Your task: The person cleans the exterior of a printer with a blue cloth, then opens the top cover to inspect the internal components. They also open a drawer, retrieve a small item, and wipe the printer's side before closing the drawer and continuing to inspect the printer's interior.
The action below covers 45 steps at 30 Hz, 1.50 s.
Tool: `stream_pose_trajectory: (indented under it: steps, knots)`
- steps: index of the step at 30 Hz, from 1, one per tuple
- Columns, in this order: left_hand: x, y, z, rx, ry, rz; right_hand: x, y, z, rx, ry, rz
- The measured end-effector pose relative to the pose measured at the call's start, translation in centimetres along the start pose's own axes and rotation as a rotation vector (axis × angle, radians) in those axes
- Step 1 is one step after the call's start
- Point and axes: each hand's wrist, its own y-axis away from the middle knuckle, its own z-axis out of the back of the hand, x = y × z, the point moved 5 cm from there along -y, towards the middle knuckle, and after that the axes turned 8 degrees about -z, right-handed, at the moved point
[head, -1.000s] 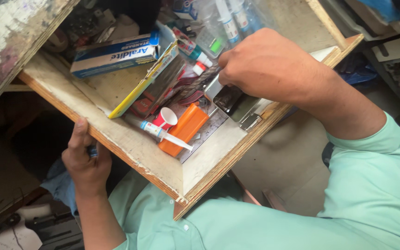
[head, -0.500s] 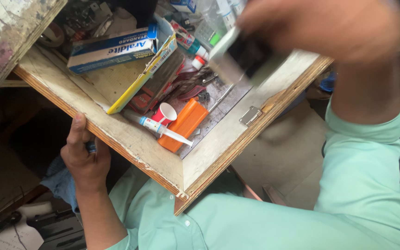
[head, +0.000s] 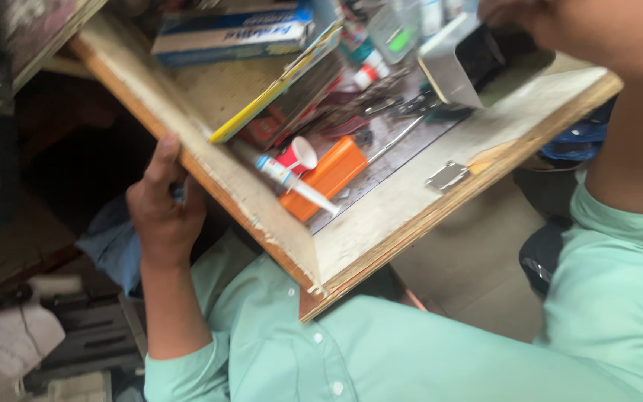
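The left hand [head: 164, 216] was seen at the left edge of the drawer [head: 403, 208], its fingers curled closed against the drawer's front underside; what lay within the curl could not be told. Inside the drawer, toward its far left corner, a blue box [head: 232, 33] was laid flat, and a yellow-edged booklet [head: 277, 97] was propped just right of it. Nearer the drawer's front, a small tube [head: 292, 181] with a white nozzle was laid across an orange case [head: 329, 175], touching it, and a red-and-white cap [head: 299, 154] was seen just behind the tube. Further right, dark metal tools [head: 396, 112] were scattered on the drawer's floor, and a metal hinge [head: 446, 176] was fixed on the drawer's right rim. Above the drawer's far right corner, a metal box [head: 459, 63], open and dark inside, was held tilted and lifted clear of the drawer's floor. It was gripped at its upper right side by the right hand [head: 582, 30], whose fingers were closed over it, the box hanging just left of and below that hand.
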Motion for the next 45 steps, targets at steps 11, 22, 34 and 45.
stream_pose_trajectory:
  steps: [11, 22, 34, 45]
  knots:
    - [-0.5, -0.4, 0.3, 0.026, 0.007, 0.008, 8.6, -1.5, 2.6, 0.150, 0.230, -0.075]
    - [0.0, 0.4, -0.3, 0.011, -0.004, 0.041, 13.4, -1.0, 3.6, 0.056, 0.162, 0.152]
    - [-0.5, 0.1, -0.1, 0.024, -0.004, -0.008, 11.3, -1.3, 3.0, 0.015, 0.099, 0.133]
    - [-0.6, 0.1, -0.3, 0.017, 0.020, -0.005, 10.3, 0.2, 3.6, -0.024, -0.007, 0.039]
